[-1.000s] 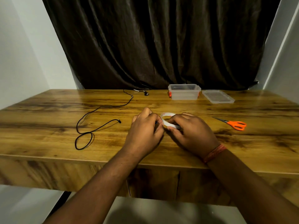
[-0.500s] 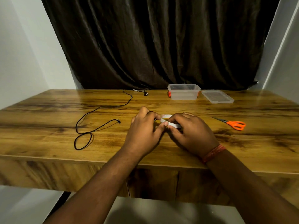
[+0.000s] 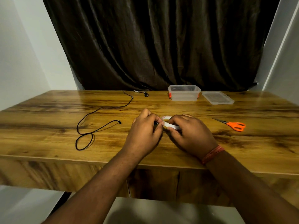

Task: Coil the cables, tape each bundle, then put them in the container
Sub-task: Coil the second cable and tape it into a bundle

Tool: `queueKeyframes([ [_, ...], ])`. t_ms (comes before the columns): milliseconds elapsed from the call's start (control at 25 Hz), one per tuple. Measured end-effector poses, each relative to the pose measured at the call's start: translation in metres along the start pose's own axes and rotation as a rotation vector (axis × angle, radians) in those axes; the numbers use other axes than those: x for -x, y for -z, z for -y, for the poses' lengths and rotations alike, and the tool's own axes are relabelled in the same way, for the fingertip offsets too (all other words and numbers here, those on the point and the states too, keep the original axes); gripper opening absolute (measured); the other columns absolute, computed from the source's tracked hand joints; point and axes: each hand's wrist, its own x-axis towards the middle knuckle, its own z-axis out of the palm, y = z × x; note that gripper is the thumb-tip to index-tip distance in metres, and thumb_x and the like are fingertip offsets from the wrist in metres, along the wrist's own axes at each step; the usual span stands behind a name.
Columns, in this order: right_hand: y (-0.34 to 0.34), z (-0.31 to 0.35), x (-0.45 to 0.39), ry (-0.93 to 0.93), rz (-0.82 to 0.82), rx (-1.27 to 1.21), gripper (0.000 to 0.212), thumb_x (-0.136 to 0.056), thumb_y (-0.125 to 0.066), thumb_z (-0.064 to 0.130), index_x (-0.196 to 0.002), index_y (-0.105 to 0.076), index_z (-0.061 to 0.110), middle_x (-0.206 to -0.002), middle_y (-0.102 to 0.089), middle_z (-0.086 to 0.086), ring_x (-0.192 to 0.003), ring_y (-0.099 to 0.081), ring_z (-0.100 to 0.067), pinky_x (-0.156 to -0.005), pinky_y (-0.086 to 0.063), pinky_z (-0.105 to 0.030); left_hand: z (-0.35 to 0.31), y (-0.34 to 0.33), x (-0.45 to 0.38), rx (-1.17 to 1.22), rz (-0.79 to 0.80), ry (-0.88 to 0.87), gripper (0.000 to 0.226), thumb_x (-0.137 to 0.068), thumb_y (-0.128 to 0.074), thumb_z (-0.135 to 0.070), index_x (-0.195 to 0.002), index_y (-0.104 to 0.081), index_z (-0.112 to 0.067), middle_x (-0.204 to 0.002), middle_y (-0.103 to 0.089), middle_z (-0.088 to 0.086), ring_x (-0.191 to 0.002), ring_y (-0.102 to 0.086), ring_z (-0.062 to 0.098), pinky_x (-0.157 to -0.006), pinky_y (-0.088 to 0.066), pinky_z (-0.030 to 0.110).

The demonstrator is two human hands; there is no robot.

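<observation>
Head view: at nine o'clock a black cable (image 3: 90, 126) lies loose on the surface (image 3: 48, 110), uncoiled. At centre the left hand (image 3: 144, 135) pinches a small dark bundle and tape end, the right hand (image 3: 191, 135) grips the tape roll (image 3: 168, 122). At one o'clock the container (image 3: 184, 92) looks empty; taping seems underway

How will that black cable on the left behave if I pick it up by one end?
Probably floppy: the black cable lies in loose curves with a small loop near the table's front edge, so it should dangle and trail. It looks thin, so likely light. The loop may tighten or snag as it lifts; gathering it with both hands seems safer.
</observation>
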Motion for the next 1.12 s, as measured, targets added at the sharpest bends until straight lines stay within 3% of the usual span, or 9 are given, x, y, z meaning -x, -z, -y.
queueKeyframes([
  [200,0.0,0.0,0.0,0.007,-0.003,-0.01,0.016,-0.089,-0.061,0.033,-0.098,-0.062,0.019,-0.089,-0.066,0.001,-0.083,-0.059,-0.02,-0.069,-0.046,-0.031,-0.002,0.001,0.001,-0.018,0.001,0.012,0.01,-0.095,-0.055,-0.037,-0.1,-0.06,-0.03,-0.097,-0.041,-0.01,-0.089,-0.049,0.011,-0.074,-0.051,0.036],
  [560,0.0,0.002,-0.001,0.002,0.009,-0.035,0.015,-0.089,-0.061,0.032,-0.098,-0.062,0.021,-0.09,-0.066,0.003,-0.084,-0.058,-0.017,-0.069,-0.047,-0.032,-0.003,0.001,0.001,-0.044,0.019,0.023,0.006,-0.092,-0.054,-0.033,-0.089,-0.053,-0.028,-0.095,-0.041,-0.008,-0.086,-0.048,0.011,-0.072,-0.045,0.031],
  [720,0.004,-0.001,0.0,-0.052,-0.033,-0.069,0.014,-0.086,-0.063,0.031,-0.097,-0.06,0.022,-0.09,-0.064,0.004,-0.083,-0.056,-0.016,-0.066,-0.04,-0.028,0.001,0.003,-0.002,0.034,-0.031,0.121,0.003,-0.092,-0.055,-0.027,-0.089,-0.055,-0.025,-0.097,-0.041,-0.008,-0.086,-0.048,0.009,-0.072,-0.047,0.03],
  [920,0.005,-0.002,0.0,-0.084,-0.034,-0.096,0.014,-0.086,-0.064,0.03,-0.097,-0.06,0.022,-0.09,-0.064,0.003,-0.082,-0.055,-0.016,-0.067,-0.044,-0.03,-0.002,0.003,-0.004,0.201,0.053,0.132,0.006,-0.095,-0.051,-0.02,-0.091,-0.055,-0.022,-0.098,-0.05,-0.005,-0.085,-0.049,0.004,-0.068,-0.038,0.022],
  [1000,0.005,-0.002,0.0,-0.081,-0.034,-0.104,0.013,-0.086,-0.064,0.029,-0.096,-0.06,0.023,-0.087,-0.063,0.005,-0.08,-0.055,-0.015,-0.066,-0.044,-0.031,-0.001,0.006,-0.004,0.286,0.09,0.177,0.006,-0.097,-0.052,-0.021,-0.092,-0.054,-0.023,-0.095,-0.058,-0.001,-0.082,-0.054,0.015,-0.065,-0.043,0.028],
  [1120,0.005,-0.001,-0.001,-0.067,-0.033,-0.1,0.012,-0.086,-0.064,0.029,-0.094,-0.06,0.022,-0.084,-0.061,0.006,-0.078,-0.053,-0.014,-0.065,-0.042,-0.03,-0.002,0.01,-0.002,0.469,0.127,0.278,0.005,-0.096,-0.058,-0.024,-0.092,-0.055,-0.026,-0.094,-0.064,0.003,-0.088,-0.063,0.03,-0.072,-0.056,0.049],
])
